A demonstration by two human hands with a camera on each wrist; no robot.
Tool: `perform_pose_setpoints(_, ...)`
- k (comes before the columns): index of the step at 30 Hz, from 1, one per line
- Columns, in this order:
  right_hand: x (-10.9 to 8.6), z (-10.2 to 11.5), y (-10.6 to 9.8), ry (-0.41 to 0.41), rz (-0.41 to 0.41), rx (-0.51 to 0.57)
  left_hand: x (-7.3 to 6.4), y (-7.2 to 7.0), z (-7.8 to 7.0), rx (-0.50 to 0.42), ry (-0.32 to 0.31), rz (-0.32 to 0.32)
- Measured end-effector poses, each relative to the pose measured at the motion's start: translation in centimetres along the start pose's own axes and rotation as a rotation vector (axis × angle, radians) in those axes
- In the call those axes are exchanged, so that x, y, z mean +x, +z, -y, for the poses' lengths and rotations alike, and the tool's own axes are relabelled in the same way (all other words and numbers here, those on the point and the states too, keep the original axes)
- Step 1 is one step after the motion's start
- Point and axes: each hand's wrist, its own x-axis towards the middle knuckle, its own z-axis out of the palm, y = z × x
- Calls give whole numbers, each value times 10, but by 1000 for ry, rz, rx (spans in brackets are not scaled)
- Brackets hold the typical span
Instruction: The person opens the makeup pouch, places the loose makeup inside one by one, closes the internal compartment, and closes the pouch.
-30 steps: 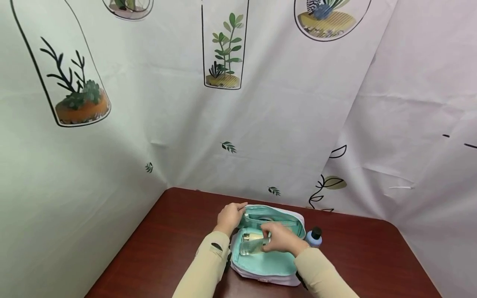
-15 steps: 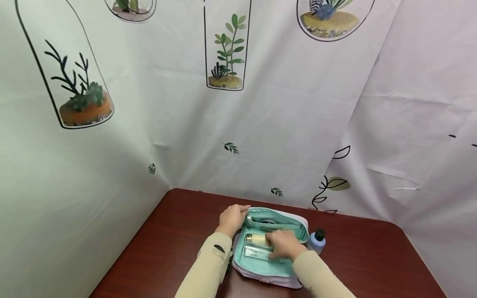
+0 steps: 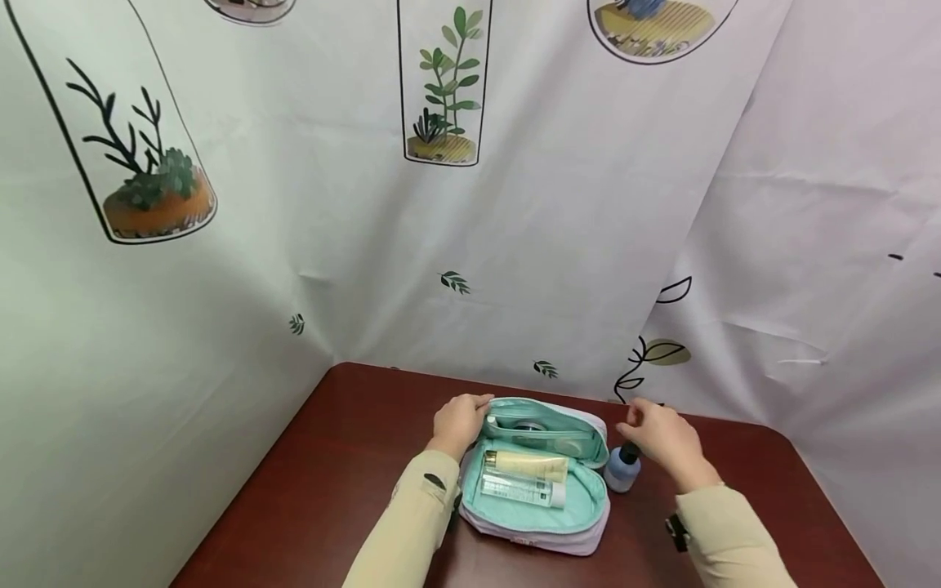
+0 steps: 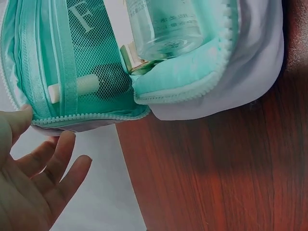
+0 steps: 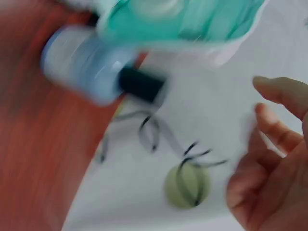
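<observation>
A lilac toiletry bag (image 3: 537, 535) with a mint lining lies unzipped on the table, its lid raised. My left hand (image 3: 457, 425) holds the lid's left edge, thumb inside the rim (image 4: 86, 117) and fingers behind it. Side by side in the bag lie a cream-coloured tube (image 3: 529, 465) with a gold cap and a clear bottle (image 3: 522, 488) with a white cap. Right of the bag stands a blue bottle (image 3: 622, 472) with a black cap. Above it hovers my right hand (image 3: 665, 434), fingers loosely bent and nothing in them; the right wrist view shows them apart from the cap (image 5: 140, 85).
The lid's mesh pocket (image 4: 96, 43) holds a small white-and-dark item (image 4: 79, 86) and other things. The dark red table (image 3: 353, 490) meets a patterned cloth (image 3: 382, 294) behind and at the left.
My right hand has let go of the clear bottle, leaving it in the bag beside the tube, and has moved right, over the blue bottle. My left hand stays on the lid.
</observation>
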Motion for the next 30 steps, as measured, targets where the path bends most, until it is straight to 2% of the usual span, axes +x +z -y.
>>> perform_pose_setpoints(3,-3,-19,3,-13,79,15,2,0,0,21,-21,11)
perform_pose_setpoints(8,-3,-35,27,-53,164,63,4,-2,-2,54,-17,11)
perform_pose_setpoints(12,-3,-39,36,-22,149,27,4,-2,-5,68,-14,20)
perform_pose_setpoints(16,-5,-39,29,21,125,-14,4,-1,-6,79,-23,20)
perform_pose_setpoints(19,-7,-34,17,22,145,-38,4,-1,-7,72,-31,22)
perform_pose_setpoints(23,-5,-20,1,-29,149,-40,5,-1,-7,71,-33,14)
perform_pose_setpoints(27,-1,4,-7,-105,158,19,7,-1,-6,70,-35,14)
perform_pose_setpoints(30,-1,26,-6,-181,214,99,7,0,-6,64,-33,20)
